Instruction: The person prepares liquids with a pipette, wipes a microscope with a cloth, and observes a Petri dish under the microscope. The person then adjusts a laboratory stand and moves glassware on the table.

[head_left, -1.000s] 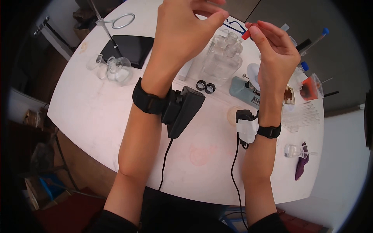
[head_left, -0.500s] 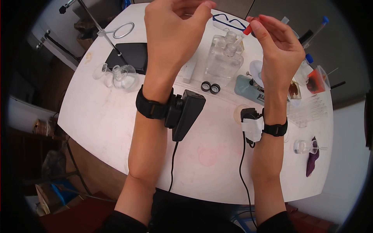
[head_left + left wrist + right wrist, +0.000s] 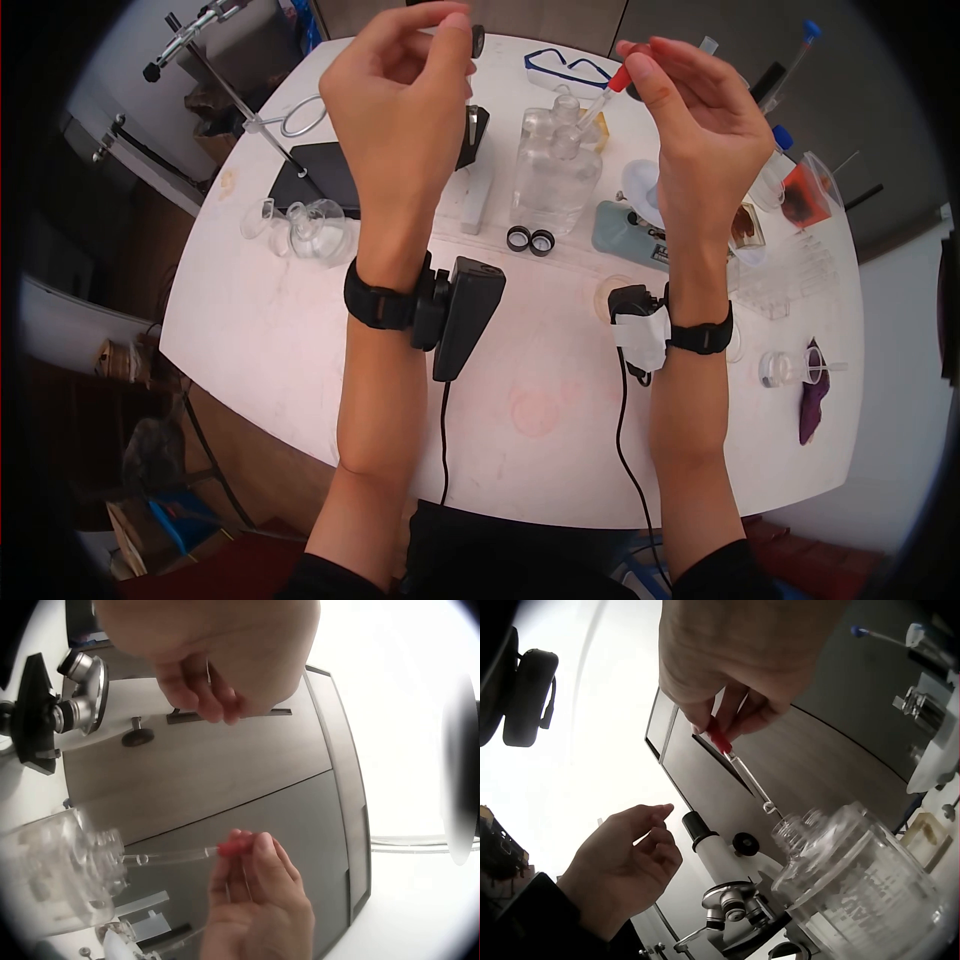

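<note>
"While the right hand (image 3: pixel 712 115) holds a dropper (image 3: pixel 597 106), what can you count on the counter (image 3: pixel 540 340)?"

"Two clear bottles (image 3: pixel 548 190), one just behind the other. Two black caps (image 3: pixel 541 243) lie in front of them, side by side. I see one pair of safety glasses (image 3: pixel 568 78) beyond, and one microscope (image 3: pixel 718 862), partly hidden behind the other hand from above."

"How many droppers in use?"

"One, with one red bulb (image 3: pixel 619 80). It slants down to the mouth of a bottle; how far the tip goes in, I can't tell."

"And the right grip?"

"Raised above the bottles, thumb and fingertips pinching that bulb."

"The left hand (image 3: pixel 395 110)?"

"Up at a similar height, well apart from the dropper. Its thumb and forefinger point forward, the other fingers bend loosely, and that grip is relaxed, holding nothing. Each wrist wears one black strap (image 3: pixel 378 300)."
</note>
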`<state>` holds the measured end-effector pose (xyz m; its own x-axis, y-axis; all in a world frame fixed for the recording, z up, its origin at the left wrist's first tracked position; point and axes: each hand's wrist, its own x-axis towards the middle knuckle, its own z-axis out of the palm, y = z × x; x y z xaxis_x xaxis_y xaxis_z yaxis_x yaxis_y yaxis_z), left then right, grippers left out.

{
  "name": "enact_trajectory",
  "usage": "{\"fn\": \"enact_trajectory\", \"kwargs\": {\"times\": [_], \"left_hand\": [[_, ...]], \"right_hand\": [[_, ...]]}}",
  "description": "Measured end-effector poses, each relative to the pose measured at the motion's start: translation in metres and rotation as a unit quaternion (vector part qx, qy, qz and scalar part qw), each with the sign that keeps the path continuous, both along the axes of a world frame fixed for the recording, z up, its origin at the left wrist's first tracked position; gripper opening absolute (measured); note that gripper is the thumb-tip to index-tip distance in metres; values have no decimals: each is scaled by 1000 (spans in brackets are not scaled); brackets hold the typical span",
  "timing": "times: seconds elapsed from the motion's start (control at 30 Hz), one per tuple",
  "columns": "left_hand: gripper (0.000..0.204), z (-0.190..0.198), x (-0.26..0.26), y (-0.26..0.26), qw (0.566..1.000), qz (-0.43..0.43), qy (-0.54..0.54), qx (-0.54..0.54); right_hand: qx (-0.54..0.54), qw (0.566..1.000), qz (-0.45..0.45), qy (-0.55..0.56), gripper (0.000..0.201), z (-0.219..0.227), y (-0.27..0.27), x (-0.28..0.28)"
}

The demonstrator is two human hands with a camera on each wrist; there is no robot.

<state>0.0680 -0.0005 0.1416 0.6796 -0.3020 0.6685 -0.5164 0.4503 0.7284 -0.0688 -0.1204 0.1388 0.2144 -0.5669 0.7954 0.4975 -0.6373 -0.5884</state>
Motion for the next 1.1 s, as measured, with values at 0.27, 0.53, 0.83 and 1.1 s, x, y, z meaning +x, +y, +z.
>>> {"fn": "enact_trajectory", "kwargs": {"times": [0.27,0.53,0.83,1.1], "left_hand": [[20,1,-1,0,998,2,45,-40],[46,4,-1,2,990,-65,95,-82],[46,11,-8,8,987,-85,114,-80],[50,21,-34,18,982,-128,113,-77]], "right_hand": [[-3,1000,-18,-10,22,2,-1,-1],[28,999,-31,-29,22,1,-6,0],[116,984,19,-135,22,17,-12,-22],[151,960,26,-233,20,33,-27,-98]]}}
